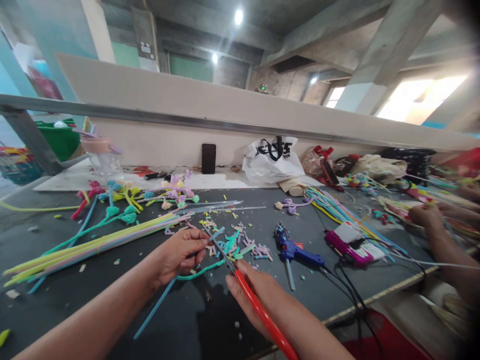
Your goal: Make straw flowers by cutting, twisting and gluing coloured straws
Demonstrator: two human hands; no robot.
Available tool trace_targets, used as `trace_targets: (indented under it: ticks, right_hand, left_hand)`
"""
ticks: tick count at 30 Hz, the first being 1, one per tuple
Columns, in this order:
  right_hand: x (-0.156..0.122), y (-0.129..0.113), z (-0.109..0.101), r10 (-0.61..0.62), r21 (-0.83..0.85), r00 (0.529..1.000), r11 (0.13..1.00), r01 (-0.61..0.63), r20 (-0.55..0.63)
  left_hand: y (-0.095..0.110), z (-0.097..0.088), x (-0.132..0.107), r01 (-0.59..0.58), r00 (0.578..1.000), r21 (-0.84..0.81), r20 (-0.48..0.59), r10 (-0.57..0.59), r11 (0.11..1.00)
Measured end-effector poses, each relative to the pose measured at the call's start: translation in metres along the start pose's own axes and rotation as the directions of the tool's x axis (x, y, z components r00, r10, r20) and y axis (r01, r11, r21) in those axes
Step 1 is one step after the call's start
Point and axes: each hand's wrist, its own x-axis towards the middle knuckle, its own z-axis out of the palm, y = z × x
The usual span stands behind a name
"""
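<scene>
My left hand (180,254) is closed in a pinch on a teal pipe cleaner (195,273) that curves across the dark table (112,295). My right hand (258,292) grips red-handled scissors (255,305); their metal blades (219,245) point up-left and meet the pipe cleaner just by my left fingertips. A heap of short coloured pipe-cleaner offcuts (240,245) lies just beyond the blades.
Long coloured pipe cleaners (93,242) and finished fuzzy flowers (172,192) lie at the left. A blue glue gun (296,252) and a magenta one (347,246) rest to the right with cables. Another person's hands (427,217) work at the far right. A white bag (272,160) and phone (208,158) stand at the wall.
</scene>
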Motion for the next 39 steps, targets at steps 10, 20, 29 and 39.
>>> trace_targets:
  ticks: [10, 20, 29, 39]
  right_hand:
    - [0.0040, 0.0025, 0.0011, 0.002, -0.014, 1.000, 1.000, -0.001, 0.016]
    - [0.0048, 0.0080, 0.0038, -0.058, -0.054, 0.998, 0.997, 0.057, -0.032]
    - [0.0037, 0.0093, 0.0043, -0.056, -0.032, 0.998, 0.998, 0.055, -0.029]
    - [0.0006, 0.0042, 0.0020, -0.052, -0.005, 0.999, 0.999, 0.052, -0.007]
  left_hand:
    - [-0.0001, 0.0006, 0.0009, 0.011, 1.000, 0.015, 0.000, -0.011, 1.000]
    - [0.0012, -0.0007, 0.0010, -0.001, 1.000, 0.017, 0.026, 0.000, 1.000]
    - [0.0000, -0.0012, 0.0013, 0.002, 1.000, 0.007, 0.025, -0.002, 1.000]
    - [-0.0001, -0.0028, 0.0016, -0.002, 0.999, 0.020, 0.040, 0.001, 1.000]
